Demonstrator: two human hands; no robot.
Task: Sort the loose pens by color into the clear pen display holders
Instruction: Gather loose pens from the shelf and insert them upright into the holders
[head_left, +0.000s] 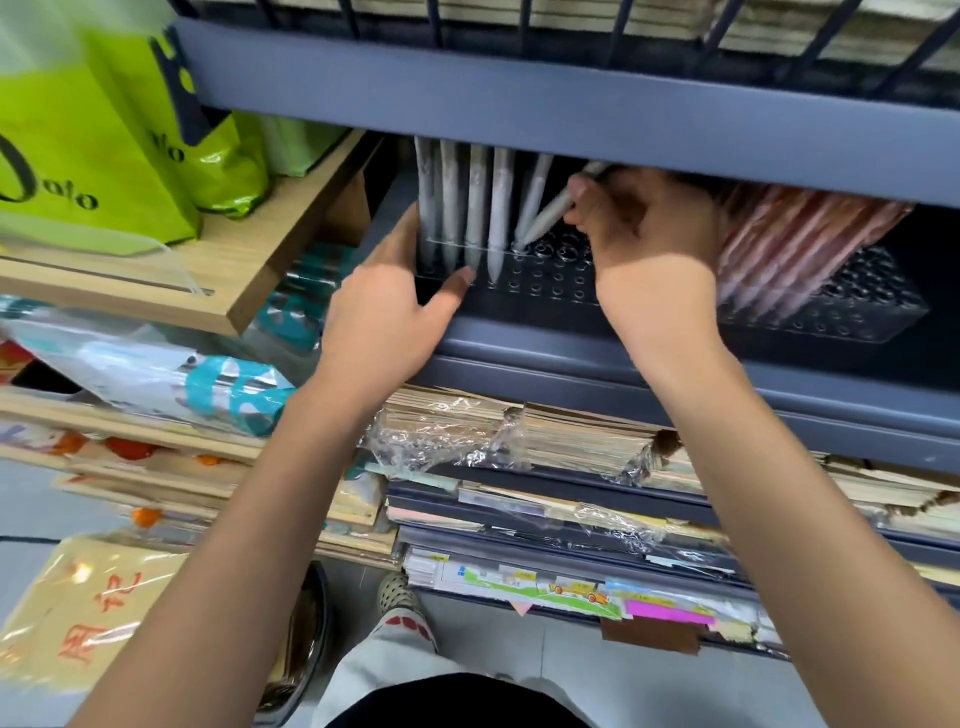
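Hands both work at the clear holder (550, 283) on the grey shelf (571, 338), centre of frame. Fingers of the left hand (387, 312) lie straight against the holder's left end, thumb on its front wall; nothing enclosed. Fingers of the right hand (641, 223) are curled, pinching one white pen (548, 215) near its upper end. This pen slants up to the right, tip down at a hole in the holder's back rows; cannot tell whether the tip is seated. Several white pens (475, 208) stand side by side in the holder's left part. Right of centre, a second clear holder (862, 312) carries tilted pink pens (789, 244). Green bags (88, 156) sit upper left. Wrapped notebook stacks (467, 431) lie on the shelf below.
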